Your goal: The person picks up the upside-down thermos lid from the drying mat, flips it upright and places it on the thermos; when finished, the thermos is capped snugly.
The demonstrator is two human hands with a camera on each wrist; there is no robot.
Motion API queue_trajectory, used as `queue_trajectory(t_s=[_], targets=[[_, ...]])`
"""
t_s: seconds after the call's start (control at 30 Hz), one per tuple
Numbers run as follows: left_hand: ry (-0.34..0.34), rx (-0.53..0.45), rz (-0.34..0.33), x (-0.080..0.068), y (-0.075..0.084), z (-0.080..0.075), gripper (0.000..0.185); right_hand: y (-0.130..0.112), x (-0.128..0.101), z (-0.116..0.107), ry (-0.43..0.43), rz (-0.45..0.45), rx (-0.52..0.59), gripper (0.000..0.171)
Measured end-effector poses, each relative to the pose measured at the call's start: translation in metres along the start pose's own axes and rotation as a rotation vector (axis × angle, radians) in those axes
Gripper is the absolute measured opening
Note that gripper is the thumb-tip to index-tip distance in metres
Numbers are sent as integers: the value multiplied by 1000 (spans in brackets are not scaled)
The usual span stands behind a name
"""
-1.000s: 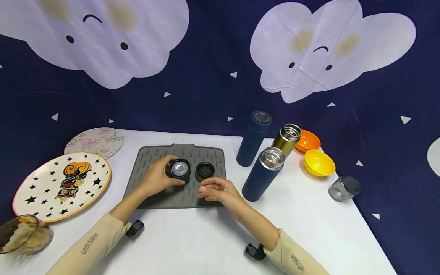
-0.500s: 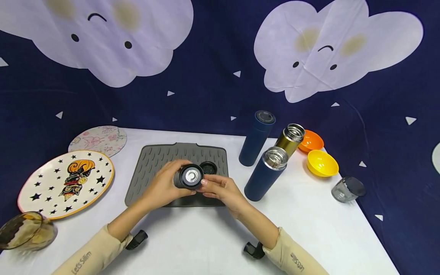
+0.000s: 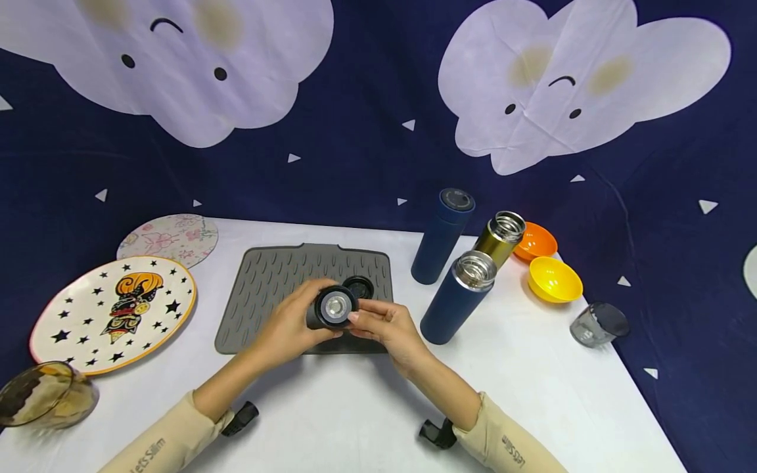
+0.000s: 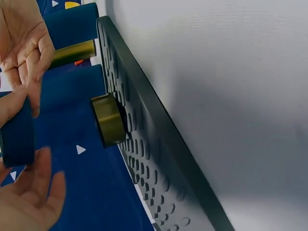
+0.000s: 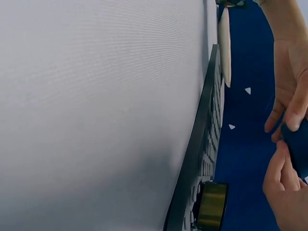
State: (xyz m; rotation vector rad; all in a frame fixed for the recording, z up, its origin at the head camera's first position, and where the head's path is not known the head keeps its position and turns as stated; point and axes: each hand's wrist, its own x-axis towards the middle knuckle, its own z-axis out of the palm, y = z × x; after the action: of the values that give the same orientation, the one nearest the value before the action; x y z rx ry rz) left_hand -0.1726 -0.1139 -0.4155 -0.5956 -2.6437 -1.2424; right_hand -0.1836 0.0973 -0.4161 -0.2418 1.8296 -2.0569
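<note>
My left hand (image 3: 296, 320) grips a dark blue bottle lid (image 3: 336, 306) by its sides, raised above the grey ridged mat (image 3: 266, 276). The lid's hollow underside, with a silvery disc inside, faces the head camera. From the right, my right hand (image 3: 393, 332) pinches the lid's rim with thumb and fingertips. Just behind lies a second lid (image 3: 358, 287) on the mat, partly hidden; the left wrist view shows this gold lid (image 4: 109, 119) from the side. To the right, an uncapped blue bottle (image 3: 454, 309) stands near my right hand.
Behind it are a capped blue bottle (image 3: 440, 240) and an uncapped gold bottle (image 3: 499, 240). Orange (image 3: 537, 242) and yellow (image 3: 554, 281) bowls and a glass (image 3: 596, 326) line the right side. At left are a star-patterned plate (image 3: 65, 315), a round pink-patterned board (image 3: 171, 240) and an amber glass (image 3: 77, 401).
My left hand has brought the blue lid right and tilted it toward the head camera. My right hand, earlier apart from it, now pinches its rim. The lid behind has stayed on the mat.
</note>
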Motion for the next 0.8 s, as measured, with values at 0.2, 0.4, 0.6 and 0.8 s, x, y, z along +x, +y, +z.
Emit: queue_trajectory(t_s=[0.2, 0.4, 0.6, 0.8], targets=[[-158, -43, -159, 1, 3, -6, 95, 3, -2, -3, 68, -102, -171, 47], [-212, -236, -389, 20, 4, -16, 74, 6, -7, -5, 92, -386, -521, 47], [-316, -454, -562, 31, 3, -18, 70, 8, -9, -8, 91, -749, -837, 45], [-377, -501, -557, 29, 4, -15, 65, 8, -11, -11, 67, -904, -979, 44]])
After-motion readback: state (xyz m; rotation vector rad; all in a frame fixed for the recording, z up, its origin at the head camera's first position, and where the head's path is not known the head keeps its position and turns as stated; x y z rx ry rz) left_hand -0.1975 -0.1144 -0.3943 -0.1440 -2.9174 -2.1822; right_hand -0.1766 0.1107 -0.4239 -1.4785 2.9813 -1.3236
